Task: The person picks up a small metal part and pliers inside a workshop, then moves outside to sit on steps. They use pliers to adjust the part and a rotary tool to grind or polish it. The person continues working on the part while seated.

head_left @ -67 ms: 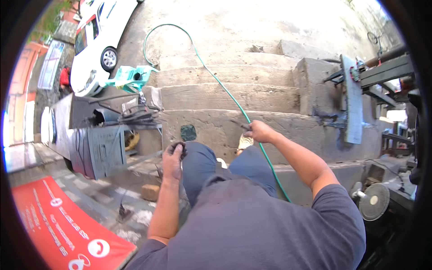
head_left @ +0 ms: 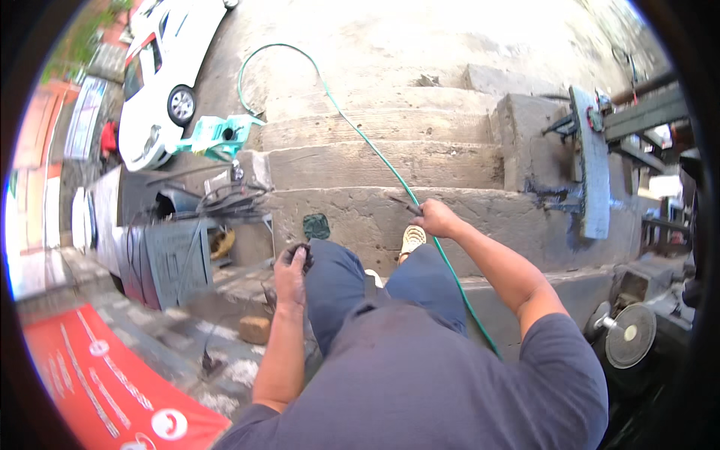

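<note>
Open-air workshop, cable-draped metal cabinet (head_left: pixel 176 259)

A hose (head_left: pixel 361 136) is running down the concrete steps (head_left: pixel 382 163), passing just beside the right hand (head_left: pixel 439 220), where a hand tool (head_left: pixel 406 205) is sitting. Leftward, a car (head_left: pixel 161 112) is standing beyond a plastic chair (head_left: pixel 210 135), and cables (head_left: pixel 225 204) are lying on a cabinet (head_left: pixel 176 259). A brick (head_left: pixel 254 329) is resting between a banner (head_left: pixel 120 382) and the left forearm (head_left: pixel 280 360). Rightward, a fan (head_left: pixel 630 335) is standing near the right upper arm (head_left: pixel 544 306).
</note>
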